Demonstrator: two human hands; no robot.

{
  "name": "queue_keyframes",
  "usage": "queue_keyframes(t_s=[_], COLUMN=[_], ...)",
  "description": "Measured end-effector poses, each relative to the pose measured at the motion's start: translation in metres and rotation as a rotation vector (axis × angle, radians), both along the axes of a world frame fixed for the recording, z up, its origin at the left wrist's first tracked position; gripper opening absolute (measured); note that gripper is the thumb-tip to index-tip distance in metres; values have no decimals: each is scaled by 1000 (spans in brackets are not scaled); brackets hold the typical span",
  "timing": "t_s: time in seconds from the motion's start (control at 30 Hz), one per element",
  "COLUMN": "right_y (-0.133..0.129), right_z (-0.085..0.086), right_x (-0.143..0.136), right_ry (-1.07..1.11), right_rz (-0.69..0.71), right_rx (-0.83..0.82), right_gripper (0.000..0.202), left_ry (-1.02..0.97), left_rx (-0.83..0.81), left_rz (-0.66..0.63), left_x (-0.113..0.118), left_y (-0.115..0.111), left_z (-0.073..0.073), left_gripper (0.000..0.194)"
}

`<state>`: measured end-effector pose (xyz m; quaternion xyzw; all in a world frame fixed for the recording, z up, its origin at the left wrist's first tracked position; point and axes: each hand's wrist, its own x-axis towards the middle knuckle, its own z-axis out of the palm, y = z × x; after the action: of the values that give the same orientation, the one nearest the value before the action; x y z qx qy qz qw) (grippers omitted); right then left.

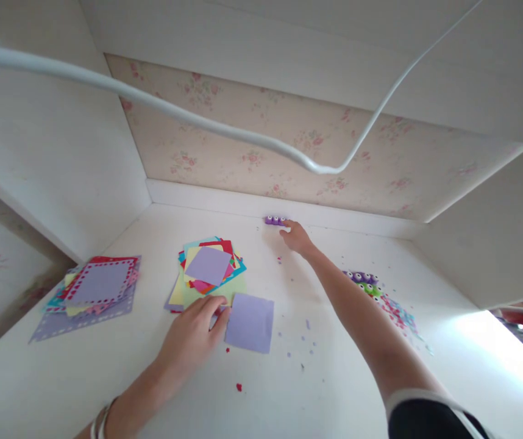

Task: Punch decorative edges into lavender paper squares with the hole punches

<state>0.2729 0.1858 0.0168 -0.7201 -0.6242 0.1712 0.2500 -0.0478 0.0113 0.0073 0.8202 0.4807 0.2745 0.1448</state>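
At 6 o'clock on the white table (clock centred mid-table), a red scrap lies loose nearest the wearer. Just past it, also approx. 6, a lavender square sits flat at the near edge of the paper pile at 10, prob. set out singly for easy handling. L hand at 8 lies over the pile's near edge, thumb by the square, maybe to steady the sheets; can't tell if that grip pinches paper. At 9, hole-edged sheets are stacked apart, prob. to keep cut from uncut. At 3, punched bits lie scattered beside purple & green eyed pcs, part hidden by the R forearm. Far back at 12, a purple eyed row stands near the wall, prob. to be out of the paper's way; R hand is at its R end, index seemingly touching, thumb apart, so grip looks loose, not clenched.
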Motion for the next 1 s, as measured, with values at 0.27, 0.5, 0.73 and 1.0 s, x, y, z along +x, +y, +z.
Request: queue_keyframes(t_s=[0.27, 0.5, 0.73, 1.0], right_y=[47, 50, 42, 19], right_z=[-16, -19, -12, 1], right_x=[-2, 8, 28, 35], right_ry=[-269, -396, -400, -138], right_rz=[62, 39, 4, -72], right_rx=[5, 9, -39, 9], right_gripper=[48, 57, 43, 24], left_ry=[109, 131, 59, 71], left_rx=[61, 50, 8, 47], left_rz=[-61, -281, -396, -403], left_x=[10, 11, 11, 12], left_y=[-4, -12, -14, -9], left_z=[-10, -11, -7, -11], left_gripper=[22, 30, 35, 21])
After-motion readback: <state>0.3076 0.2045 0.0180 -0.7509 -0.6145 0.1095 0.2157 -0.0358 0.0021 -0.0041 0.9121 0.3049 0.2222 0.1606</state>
